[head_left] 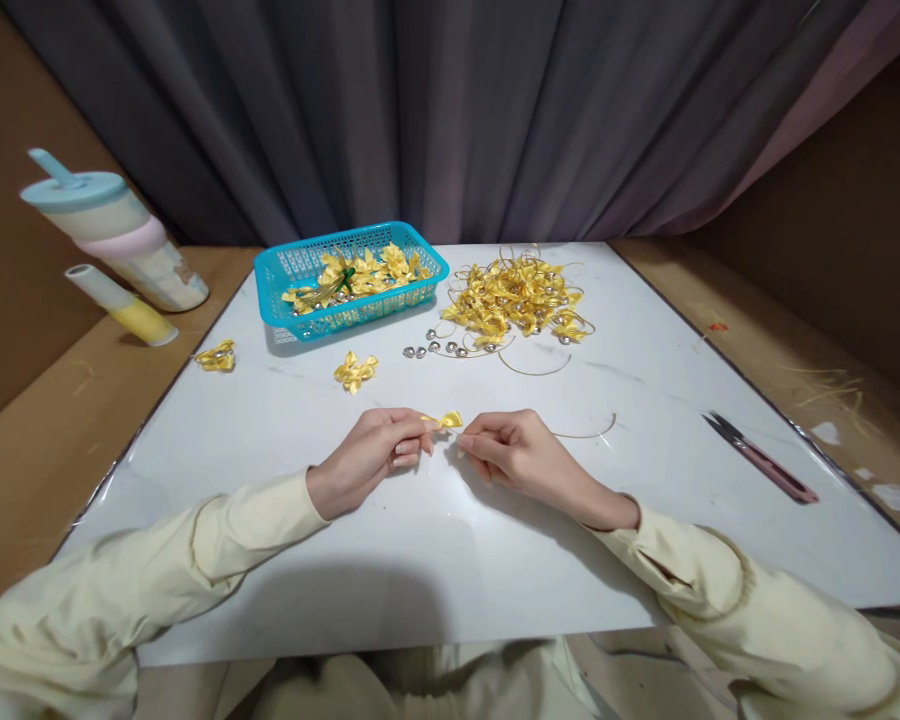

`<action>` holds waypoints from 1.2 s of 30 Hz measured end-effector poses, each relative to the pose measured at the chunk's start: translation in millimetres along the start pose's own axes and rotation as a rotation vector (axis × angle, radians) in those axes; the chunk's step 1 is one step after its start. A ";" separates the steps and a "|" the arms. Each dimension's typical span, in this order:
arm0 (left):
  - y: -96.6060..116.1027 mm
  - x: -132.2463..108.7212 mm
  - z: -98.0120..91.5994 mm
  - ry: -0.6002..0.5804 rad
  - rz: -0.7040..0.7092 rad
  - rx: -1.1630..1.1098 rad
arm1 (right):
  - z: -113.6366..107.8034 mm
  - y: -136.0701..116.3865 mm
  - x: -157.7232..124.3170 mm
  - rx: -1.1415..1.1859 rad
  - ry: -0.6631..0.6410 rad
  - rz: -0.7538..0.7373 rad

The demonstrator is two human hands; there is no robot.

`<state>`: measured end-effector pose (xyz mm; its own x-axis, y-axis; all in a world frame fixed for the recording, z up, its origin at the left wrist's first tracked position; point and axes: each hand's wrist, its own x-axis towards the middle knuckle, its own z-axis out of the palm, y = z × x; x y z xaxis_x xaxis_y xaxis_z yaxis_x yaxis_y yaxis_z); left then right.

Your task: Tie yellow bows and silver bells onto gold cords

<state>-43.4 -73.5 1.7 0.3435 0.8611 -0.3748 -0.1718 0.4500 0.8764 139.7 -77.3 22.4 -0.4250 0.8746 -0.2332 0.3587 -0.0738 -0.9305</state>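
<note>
Between thumb and fingers, my left hand point(379, 447) pinches a small yellow satin ribbon bow point(450, 420), whose right loop sticks out past the fingertips. Close on its right, my right hand point(521, 452) is closed in a pinch on a thin gold cord point(589, 436), and the cord's tail curves away over the table behind the knuckles. The fingers hide the spot where cord and bow come close, so I cannot tell if they are joined. A ribbon flower point(355, 372) lies on the table beyond my left hand.
A blue basket point(270, 300) of yellow ribbon flowers stands at the back, beside a heap of corded flowers point(521, 295). Several silver bells point(434, 347) lie before the heap. Pink-handled thread snips point(765, 462) rest at right. A tumbler point(139, 245) and a yellow-and-white tube point(124, 307) stand left.
</note>
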 end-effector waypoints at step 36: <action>0.2 -0.2 0.1 -0.007 -0.057 -0.038 | 10.9 5.2 0.8 -0.121 0.082 -0.063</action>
<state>-43.5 -73.6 2.0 0.3605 0.8323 -0.4210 -0.1866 0.5066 0.8417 132.2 -82.2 14.3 -0.3826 0.9121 -0.1473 0.4333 0.0364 -0.9005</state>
